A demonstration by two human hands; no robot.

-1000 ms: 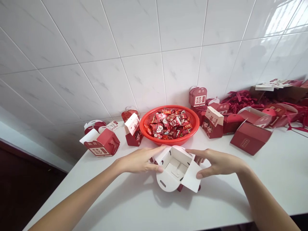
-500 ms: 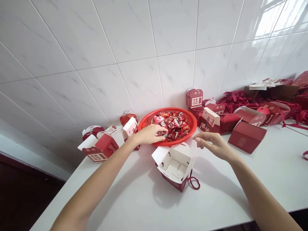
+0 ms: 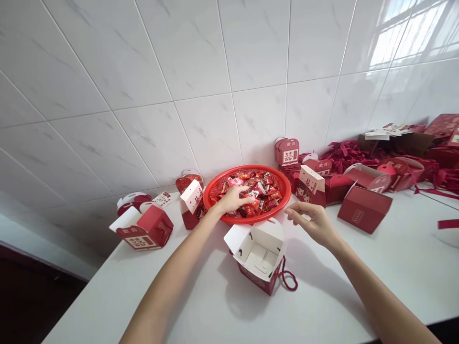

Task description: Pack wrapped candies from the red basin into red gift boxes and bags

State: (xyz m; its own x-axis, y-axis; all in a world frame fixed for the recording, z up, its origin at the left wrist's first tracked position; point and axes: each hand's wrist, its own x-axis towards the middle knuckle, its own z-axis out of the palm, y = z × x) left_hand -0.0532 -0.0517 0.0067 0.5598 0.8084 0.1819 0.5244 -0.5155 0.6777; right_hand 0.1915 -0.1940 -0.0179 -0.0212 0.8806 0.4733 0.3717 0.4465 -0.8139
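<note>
My left hand (image 3: 234, 199) reaches over the near left part of a red plastic basket (image 3: 287, 199), its fingers apart among wrapped candies (image 3: 269, 203). Right at its fingertips lies a red-wrapped candy; no firm grip on it shows. To the right of the basket, my right hand (image 3: 309, 220) hovers above the table with fingers curled in and thumb close to them, nothing visible in it. Between my forearms stands an open red gift box (image 3: 258, 278), white inside, with its flaps up and no contents visible. A dark red cord loop (image 3: 289, 281) hangs from its right side.
Red gift boxes stand to the left (image 3: 143, 233) and right (image 3: 364, 210) on the white table (image 3: 201, 306). Another box (image 3: 191, 205) is close to the basket's left side. Dark red ribbons (image 3: 346, 155) are heaped at the back right, against the tiled wall (image 3: 258, 114).
My left hand has shifted slightly right and deeper over the candies. My right hand stays beside the basket, its fingers a little more curled. The view has shifted slightly.
</note>
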